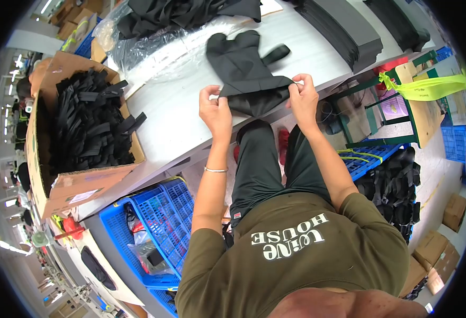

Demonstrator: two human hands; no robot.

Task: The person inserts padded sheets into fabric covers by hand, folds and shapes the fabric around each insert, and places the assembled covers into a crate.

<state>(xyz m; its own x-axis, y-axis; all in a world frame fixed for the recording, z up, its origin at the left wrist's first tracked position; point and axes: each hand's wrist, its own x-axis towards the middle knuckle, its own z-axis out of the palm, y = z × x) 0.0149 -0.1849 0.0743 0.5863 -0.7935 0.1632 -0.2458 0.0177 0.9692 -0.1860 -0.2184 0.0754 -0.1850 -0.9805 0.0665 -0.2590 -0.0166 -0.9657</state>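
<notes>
A black fabric piece (249,66), partly folded, hangs over the near edge of the white table (169,124). Its upper part rests on the tabletop, with two rounded lobes and a short strap-like end sticking out to the right. My left hand (215,110) pinches the left end of its near edge between thumb and fingers. At the opposite end, my right hand (304,102) grips the same edge, so it is stretched between both hands. Below that edge a darker layer of the fabric sags open.
A cardboard box (92,183) full of black strips (87,122) stands at left. Black fabric (174,18) lies on clear plastic at the back. Flat black stacks (344,32) lie at right. Blue crates (158,222) stand below the table, near a green-framed stand (381,119).
</notes>
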